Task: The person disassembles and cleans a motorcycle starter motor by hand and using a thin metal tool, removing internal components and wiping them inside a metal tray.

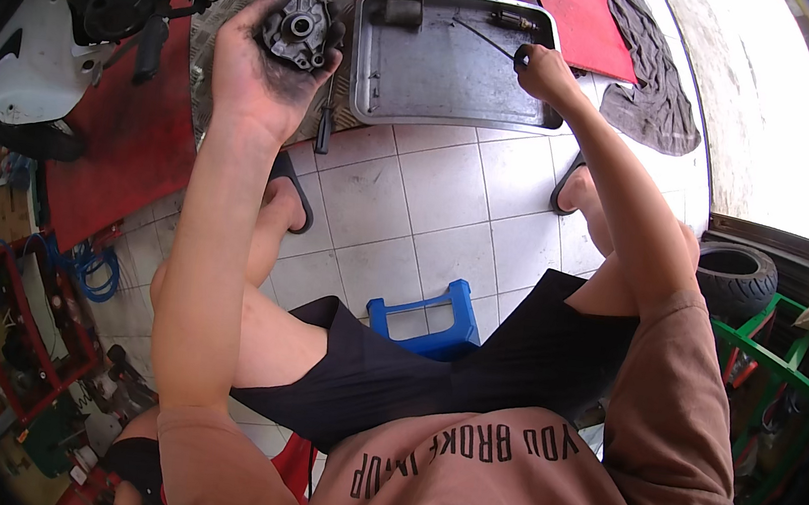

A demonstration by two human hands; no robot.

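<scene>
My left hand [256, 86], its palm smeared black with grease, is closed around a round cast-metal engine part [304, 28] with a bore in its middle. It holds the part up beside the motorcycle, left of a metal tray [459, 123]. Over the tray's right side, my right hand [548, 77] grips a screwdriver [489, 40] by its dark handle. The thin shaft points up and left across the tray. A dull cylinder [404, 13] and a small dark part [516, 20] lie at the tray's far side.
Part of a motorcycle [113, 10] stands at the upper left, over a red mat [127, 146]. Another screwdriver [325, 129] lies left of the tray. A blue stool [461, 324] is between my legs. Dark cloth [655, 112] and a tyre [736, 275] are to the right.
</scene>
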